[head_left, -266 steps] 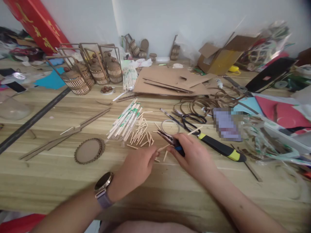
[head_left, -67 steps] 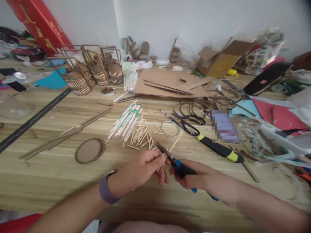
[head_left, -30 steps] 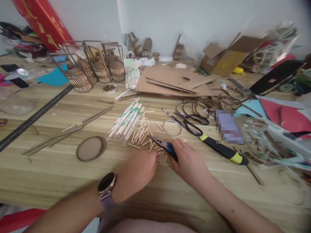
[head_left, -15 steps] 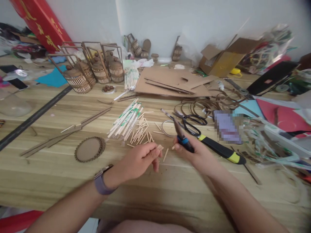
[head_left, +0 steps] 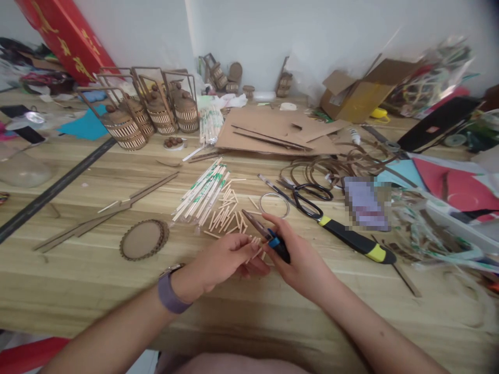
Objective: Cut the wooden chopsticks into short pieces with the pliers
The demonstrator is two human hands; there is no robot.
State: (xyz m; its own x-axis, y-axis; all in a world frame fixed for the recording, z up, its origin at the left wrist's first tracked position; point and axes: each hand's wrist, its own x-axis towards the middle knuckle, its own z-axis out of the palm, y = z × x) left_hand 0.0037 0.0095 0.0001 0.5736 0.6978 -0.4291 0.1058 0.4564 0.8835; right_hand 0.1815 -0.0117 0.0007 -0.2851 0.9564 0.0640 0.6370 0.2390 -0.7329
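My left hand (head_left: pixel 228 258) is closed around short pale wooden sticks (head_left: pixel 254 242), their ends showing at the fingertips. Beside it, my right hand (head_left: pixel 304 259) grips dark-jawed pliers (head_left: pixel 256 224) with blue-and-black handles. The jaws point up and left, just above the held sticks; whether they touch a stick I cannot tell. Cut stick pieces (head_left: pixel 224 217) lie loose beyond my left hand. Long chopsticks in green-printed wrappers (head_left: pixel 202 192) lie behind them. A thin ring (head_left: pixel 289 206) rests past the pliers, and black-handled scissors (head_left: pixel 310 200) lie further right.
Stacked scalloped cardboard discs (head_left: pixel 140 241) and brown strips (head_left: pixel 83 223) lie left. Small lidded baskets with tall handles (head_left: pixel 187 114) stand behind. A black-and-yellow handled tool (head_left: pixel 351 239), coiled brown strips (head_left: pixel 312 169) and a plastic tray of scraps (head_left: pixel 456 246) occupy the right. Flat cardboard (head_left: pixel 265 122) lies at the back.
My right hand has moved left with the pliers, their jaws now tilted leftward over the sticks. My left hand has shifted slightly right, still holding the sticks.
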